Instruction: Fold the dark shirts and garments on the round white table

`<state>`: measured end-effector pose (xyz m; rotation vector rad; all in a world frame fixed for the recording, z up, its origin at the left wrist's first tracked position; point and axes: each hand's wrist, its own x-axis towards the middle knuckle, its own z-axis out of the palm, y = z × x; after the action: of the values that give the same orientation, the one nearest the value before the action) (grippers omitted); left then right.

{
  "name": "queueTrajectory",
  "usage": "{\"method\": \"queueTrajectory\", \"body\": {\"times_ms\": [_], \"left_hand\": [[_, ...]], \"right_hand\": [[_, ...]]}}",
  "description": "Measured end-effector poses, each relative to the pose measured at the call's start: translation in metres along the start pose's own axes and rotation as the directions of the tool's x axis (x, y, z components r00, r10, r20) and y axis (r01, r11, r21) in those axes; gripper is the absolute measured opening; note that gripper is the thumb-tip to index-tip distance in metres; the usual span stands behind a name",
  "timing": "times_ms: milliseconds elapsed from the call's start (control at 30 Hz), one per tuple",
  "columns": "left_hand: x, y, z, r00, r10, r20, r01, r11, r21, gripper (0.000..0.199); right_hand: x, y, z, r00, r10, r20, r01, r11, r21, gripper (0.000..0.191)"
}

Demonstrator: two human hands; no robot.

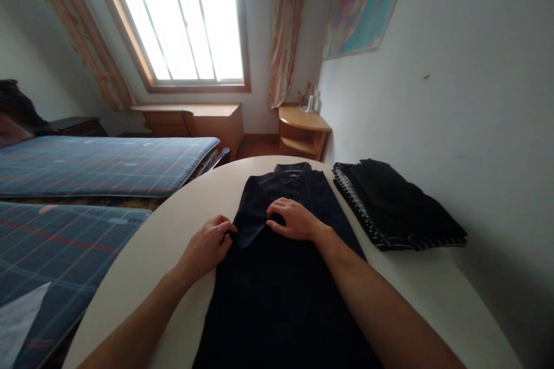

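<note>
A dark navy polo shirt (281, 277) lies flat on the round, smooth, off-white table (173, 225), collar toward the far edge, its soft matte cloth running down to the near rim. The left hand (208, 245) pinches the edge of a folded-in sleeve (251, 222) — fingers closed on the fabric near the shirt's left side. The right hand (292, 219) rests palm down on the chest just below the collar, fingers spread and pressing the cloth, not gripping. Just to the right, near the wall, sits a stack of folded clothes (398, 207) — black cloth on top, a striped piece at the bottom edge — apart from the shirt. Beyond the table stand two beds with blue plaid covers (95, 164), a wooden desk (194, 121) under the bright window (182, 17), and a rounded corner shelf (303, 130).
</note>
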<state>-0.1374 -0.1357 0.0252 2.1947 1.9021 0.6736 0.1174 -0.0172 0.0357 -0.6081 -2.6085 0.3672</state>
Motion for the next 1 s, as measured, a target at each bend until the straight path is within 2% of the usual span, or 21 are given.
{"method": "queueTrajectory", "body": {"times_ms": [133, 200, 267, 367, 500, 700, 867, 1000], "left_hand": [[0.002, 0.005, 0.000, 0.998, -0.056, 0.006, 0.056, 0.998, 0.024, 0.029], [0.004, 0.005, 0.002, 0.997, -0.082, -0.011, 0.083, 0.996, 0.045, 0.031], [0.005, 0.004, 0.004, 0.992, -0.119, -0.046, 0.122, 0.990, 0.072, 0.023], [0.006, 0.004, 0.004, 0.982, -0.178, -0.054, 0.185, 0.971, 0.150, 0.019], [0.006, 0.011, 0.000, 0.972, -0.235, -0.013, 0.228, 0.928, 0.296, 0.017], [0.005, 0.016, 0.002, 0.964, -0.265, -0.019, 0.257, 0.912, 0.320, 0.016], [0.004, 0.017, 0.004, 0.969, -0.243, -0.047, 0.245, 0.922, 0.298, 0.009], [0.003, 0.021, 0.002, 0.973, -0.228, -0.041, 0.230, 0.922, 0.312, 0.007]], "right_hand": [[0.002, 0.002, 0.002, 0.999, 0.038, -0.014, -0.038, 0.999, -0.019, 0.031], [0.002, 0.004, 0.005, 0.999, 0.040, -0.013, -0.041, 0.999, -0.031, 0.033], [0.001, 0.008, 0.009, 0.999, 0.052, -0.015, -0.052, 0.997, -0.059, 0.034], [0.000, 0.014, 0.016, 0.994, 0.108, -0.017, -0.110, 0.986, -0.127, 0.036], [0.000, 0.019, 0.022, 0.984, 0.176, 0.020, -0.169, 0.968, -0.185, 0.045], [0.004, 0.014, 0.020, 0.969, 0.229, 0.095, -0.194, 0.940, -0.280, 0.053], [0.028, -0.003, 0.017, 0.953, 0.252, 0.167, -0.184, 0.922, -0.341, 0.052], [0.062, -0.018, 0.029, 0.966, 0.201, 0.165, -0.161, 0.961, -0.227, 0.052]]}}
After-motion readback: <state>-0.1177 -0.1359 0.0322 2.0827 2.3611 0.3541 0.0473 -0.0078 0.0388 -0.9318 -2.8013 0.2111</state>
